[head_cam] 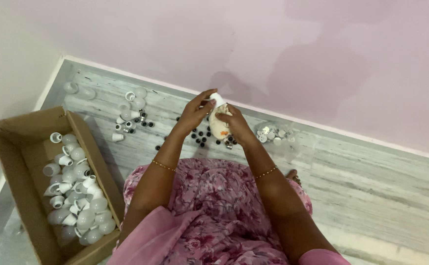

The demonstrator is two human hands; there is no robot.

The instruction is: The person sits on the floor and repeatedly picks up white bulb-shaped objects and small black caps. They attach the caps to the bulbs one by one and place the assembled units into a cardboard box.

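White plastic bulb shell (218, 99) pinched at its top by my left hand (193, 114), fingers closed on it from the left so it stays steady. My right hand (236, 128) is closed around a cream cloth with orange marks (220, 125), pressed up against the shell's lower side, just under my left fingertips; looks like a wiping grip, cloth bunched in the palm for pressure. Both hands are raised above the grey marble floor (361, 186), over my lap, so the shell is clear of the clutter. Small black caps (200, 137) lie scattered below my fingers, near. Loose white shells (131, 110) sit further out past my left fingers. Cardboard box (25, 147) full of more white bulb housings (77, 196) sits well apart on my left, within arm's reach. Clear bag of small parts (271, 133) just beside my right hand.
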